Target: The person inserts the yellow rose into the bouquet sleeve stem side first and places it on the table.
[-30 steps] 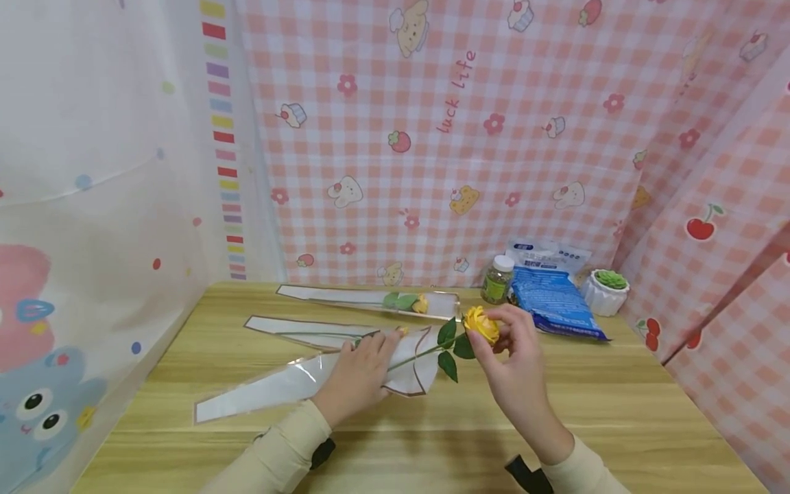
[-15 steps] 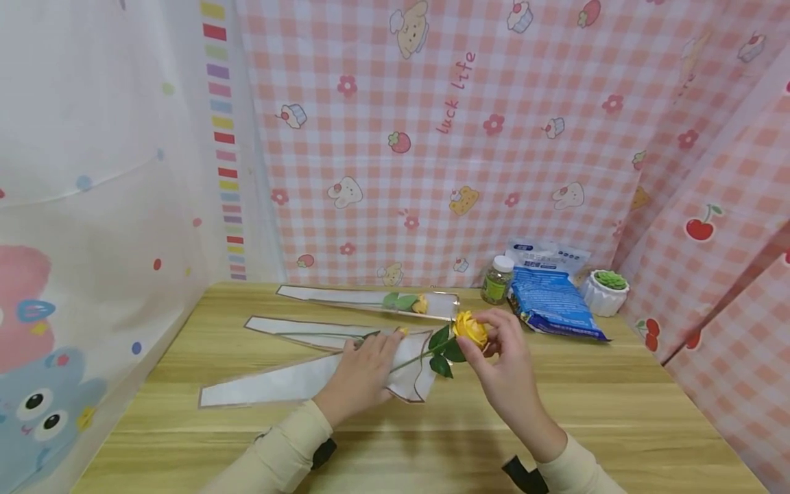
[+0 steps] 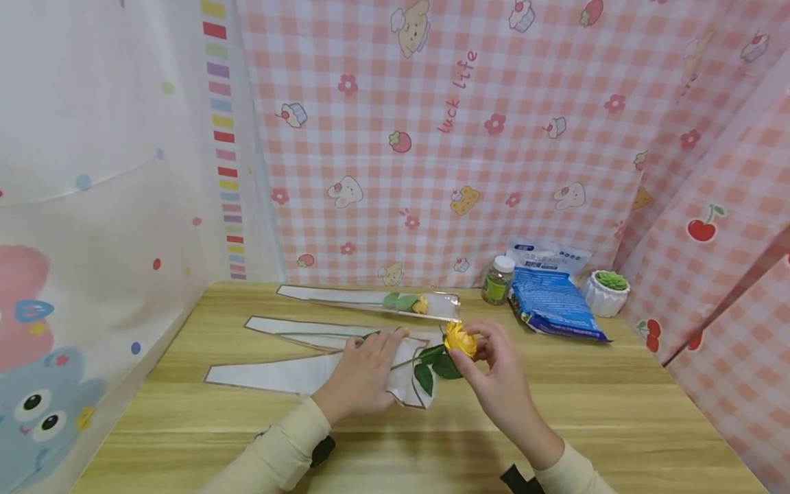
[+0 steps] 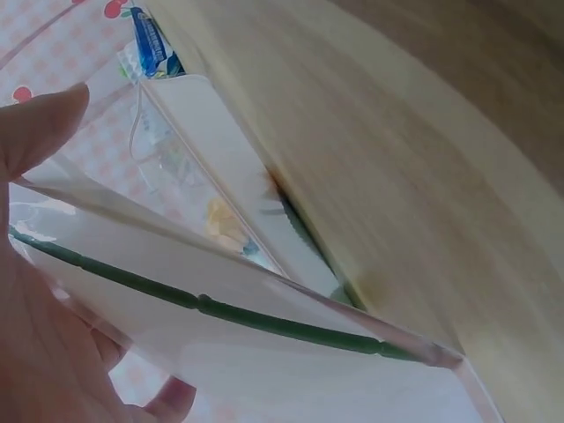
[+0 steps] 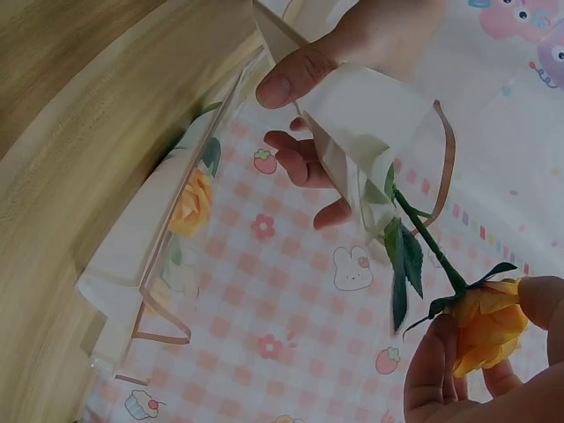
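My right hand (image 3: 501,374) holds a yellow artificial rose (image 3: 459,339) by its bloom, fingertips and thumb around the petals. Its green stem (image 4: 198,302) lies inside a white-backed clear flower sleeve (image 3: 271,376), as the left wrist view shows. My left hand (image 3: 361,374) grips that sleeve near its wide mouth, thumb on one side and fingers on the other. The dark green leaves (image 5: 404,264) are at the mouth, and the bloom is outside it. In the head view, my left hand hides the middle of the sleeve.
Two more sleeves, each with a yellow rose, lie behind: a far one (image 3: 345,296) and a nearer one (image 3: 296,331) partly covered by my left hand. At the back right stand a lidded jar (image 3: 497,281), a blue bag (image 3: 552,298) and a potted succulent (image 3: 606,293).
My right hand has moved left and slightly down with the rose, bringing the leaves over the sleeve's mouth. The sleeve has turned a little, its narrow end rising in view. My left hand barely moved.
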